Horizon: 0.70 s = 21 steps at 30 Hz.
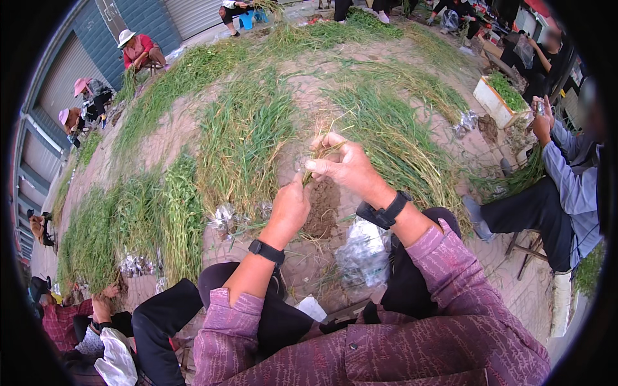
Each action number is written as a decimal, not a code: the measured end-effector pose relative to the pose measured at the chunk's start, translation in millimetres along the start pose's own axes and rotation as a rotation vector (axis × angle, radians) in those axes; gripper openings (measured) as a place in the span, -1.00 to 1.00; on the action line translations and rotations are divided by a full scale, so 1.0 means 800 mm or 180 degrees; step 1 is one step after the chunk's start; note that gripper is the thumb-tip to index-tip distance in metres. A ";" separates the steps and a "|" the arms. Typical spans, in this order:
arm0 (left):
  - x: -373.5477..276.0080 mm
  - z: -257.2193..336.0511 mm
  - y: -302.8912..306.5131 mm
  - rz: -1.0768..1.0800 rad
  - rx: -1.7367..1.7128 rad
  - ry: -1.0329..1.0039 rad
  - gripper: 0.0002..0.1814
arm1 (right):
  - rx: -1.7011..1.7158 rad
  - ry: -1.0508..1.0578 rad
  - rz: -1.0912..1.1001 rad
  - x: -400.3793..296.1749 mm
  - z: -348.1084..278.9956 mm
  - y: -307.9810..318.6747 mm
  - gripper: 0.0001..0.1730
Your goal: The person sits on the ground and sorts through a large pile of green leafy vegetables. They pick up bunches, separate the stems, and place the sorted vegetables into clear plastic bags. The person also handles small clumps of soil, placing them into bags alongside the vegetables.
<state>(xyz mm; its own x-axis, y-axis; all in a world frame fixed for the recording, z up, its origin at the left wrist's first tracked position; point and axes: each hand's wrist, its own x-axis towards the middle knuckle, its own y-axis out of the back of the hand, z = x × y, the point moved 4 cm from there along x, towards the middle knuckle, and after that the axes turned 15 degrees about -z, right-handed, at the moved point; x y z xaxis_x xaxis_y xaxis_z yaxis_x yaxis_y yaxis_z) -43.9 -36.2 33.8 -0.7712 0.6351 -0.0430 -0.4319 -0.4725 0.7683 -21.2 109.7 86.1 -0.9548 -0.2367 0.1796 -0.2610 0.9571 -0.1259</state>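
My left hand [291,210] pinches the lower end of a small bunch of thin grassy stems [309,178] between thumb and finger. Just above it, my right hand [355,169] curls its thumb and fingers around the same bunch. Yellowish wispy ends stick out past the right fingers; what lies inside the grip is hidden. Below both hands a mound of brown soil [322,210] lies on the paving. Between my knees sits a clear plastic bag [363,255] stuffed with crumpled plastic film.
Long heaps of cut green plants flank the soil, one to the left [246,140] and one to the right [391,130]. Foil-like wrappings [224,217] edge the left heap. A seated person [569,183] works at right, near a white foam box [499,101]. Another person's hands [102,306] are at lower left.
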 end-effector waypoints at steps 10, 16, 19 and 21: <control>0.002 -0.003 0.009 0.0767 -0.0259 -0.0450 -0.89 | 0.0223 0.0097 -0.0230 0.004 0.015 -0.010 -0.89; -0.004 -0.001 0.033 -0.0175 -0.3614 -0.0142 -0.73 | 0.0013 -0.0825 -0.0053 -0.008 0.007 0.049 -0.76; -0.008 0.006 0.025 -0.0583 -0.3919 -0.0209 -0.70 | 0.0841 -0.0482 -0.0116 -0.004 0.018 0.043 -0.74; -0.011 0.014 0.020 -0.0819 -0.3970 -0.0238 -0.66 | 0.1417 -0.0256 -0.0119 0.004 0.021 0.034 -0.78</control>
<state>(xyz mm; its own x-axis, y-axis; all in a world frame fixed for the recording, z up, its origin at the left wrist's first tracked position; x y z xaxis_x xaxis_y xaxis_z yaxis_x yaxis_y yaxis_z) -39.1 -42.4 53.9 -0.5898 0.8069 -0.0336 -0.7403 -0.5568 -0.3767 -34.0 132.4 66.8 -0.9470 -0.2988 0.1179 -0.3144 0.7868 -0.5311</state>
